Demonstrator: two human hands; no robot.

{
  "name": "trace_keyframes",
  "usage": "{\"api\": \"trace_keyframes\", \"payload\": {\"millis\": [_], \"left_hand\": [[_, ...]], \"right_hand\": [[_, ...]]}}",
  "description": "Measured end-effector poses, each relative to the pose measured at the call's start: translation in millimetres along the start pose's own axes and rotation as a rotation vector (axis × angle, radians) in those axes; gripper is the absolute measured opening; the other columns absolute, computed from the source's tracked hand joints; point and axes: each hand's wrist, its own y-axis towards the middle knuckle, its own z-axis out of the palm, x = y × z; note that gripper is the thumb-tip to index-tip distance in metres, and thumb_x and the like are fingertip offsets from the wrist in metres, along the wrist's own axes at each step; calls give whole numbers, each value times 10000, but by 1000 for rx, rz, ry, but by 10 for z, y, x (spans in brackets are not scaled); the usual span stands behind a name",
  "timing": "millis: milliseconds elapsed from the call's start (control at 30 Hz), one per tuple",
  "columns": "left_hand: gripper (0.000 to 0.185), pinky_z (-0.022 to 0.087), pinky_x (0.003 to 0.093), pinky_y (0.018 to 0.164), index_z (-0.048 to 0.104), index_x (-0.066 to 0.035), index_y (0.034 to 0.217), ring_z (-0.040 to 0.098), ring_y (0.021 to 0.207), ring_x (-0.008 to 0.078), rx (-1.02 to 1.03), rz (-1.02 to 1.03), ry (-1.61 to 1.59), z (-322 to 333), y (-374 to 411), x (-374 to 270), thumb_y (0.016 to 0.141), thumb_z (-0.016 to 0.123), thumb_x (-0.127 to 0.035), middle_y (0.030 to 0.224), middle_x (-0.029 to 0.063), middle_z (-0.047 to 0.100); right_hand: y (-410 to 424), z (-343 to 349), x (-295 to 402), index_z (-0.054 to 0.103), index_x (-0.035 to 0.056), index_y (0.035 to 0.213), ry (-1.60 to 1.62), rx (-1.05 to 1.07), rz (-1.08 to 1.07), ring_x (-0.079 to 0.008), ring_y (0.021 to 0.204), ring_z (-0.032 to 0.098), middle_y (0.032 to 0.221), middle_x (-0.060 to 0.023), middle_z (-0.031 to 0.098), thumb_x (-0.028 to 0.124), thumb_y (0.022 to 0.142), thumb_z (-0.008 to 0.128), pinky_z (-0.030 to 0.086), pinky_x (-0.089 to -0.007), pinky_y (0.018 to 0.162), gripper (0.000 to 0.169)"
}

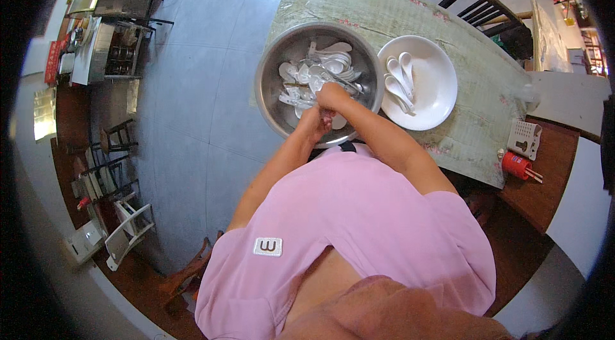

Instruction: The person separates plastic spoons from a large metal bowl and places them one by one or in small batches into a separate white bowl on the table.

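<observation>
My right hand [334, 97] is curled over the near side of a stainless steel basin [262, 95]. Just below it, my left hand [314, 124] has its fingers bent, and the two hands meet. A white soup spoon [317, 81] shows right beyond my right knuckles; whether it is gripped or only lies behind them is hidden. Many more white spoons [336, 60] lie jumbled in the basin, some apparently in clear wrapping or wet. Right of the basin stands a wide white bowl [439, 95] with several white spoons [399, 76] resting inside, handles mostly towards me.
A table with a green patterned cover [480, 95] carries basin and bowl. At its right end are a red cup [516, 165] with chopsticks and a pale perforated holder [524, 139]. A dark wooden chair [473, 4] stands behind the table. Grey tiled floor [187, 100] stretches left.
</observation>
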Motion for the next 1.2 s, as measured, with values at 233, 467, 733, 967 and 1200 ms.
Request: {"api": "trace_keyframes", "payload": {"millis": [233,467,733,967,1200], "left_hand": [[363,557,353,717,559,-17,1038,633,832,243,210,15,230,76,-59,70,985,423,-349,931,120,618],[300,572,319,548,531,49,1105,654,669,226,-174,430,421,-235,321,-55,928,549,-192,873,141,608],[289,542,334,441,525,38,1074,636,525,207,-187,510,651,-319,502,-177,908,586,-191,767,140,628],[335,553,392,594,541,16,1071,673,573,233,-395,602,816,-548,703,-8,847,653,-206,804,182,667],[410,510,453,773,573,8,1042,645,880,395,-533,750,1059,-323,541,-138,824,650,-330,925,247,655]], "right_hand": [[2,-165,-248,693,-45,830,33,-79,16,-422,826,657,873,-286,652,265,817,550,523,-489,742,342],[-244,-277,-104,657,10,1056,-58,-85,41,-355,892,674,1000,-223,673,215,783,626,533,-452,742,343],[-644,-500,2,537,27,1243,384,154,28,-291,642,674,855,-225,671,99,782,556,512,-410,534,466],[-744,-482,235,563,26,953,-261,-284,-97,-374,918,644,934,-211,645,109,839,513,507,-506,749,150],[-460,-250,-100,606,10,1097,500,-7,-49,-189,461,581,738,-120,637,175,835,579,438,-336,415,311]]}}
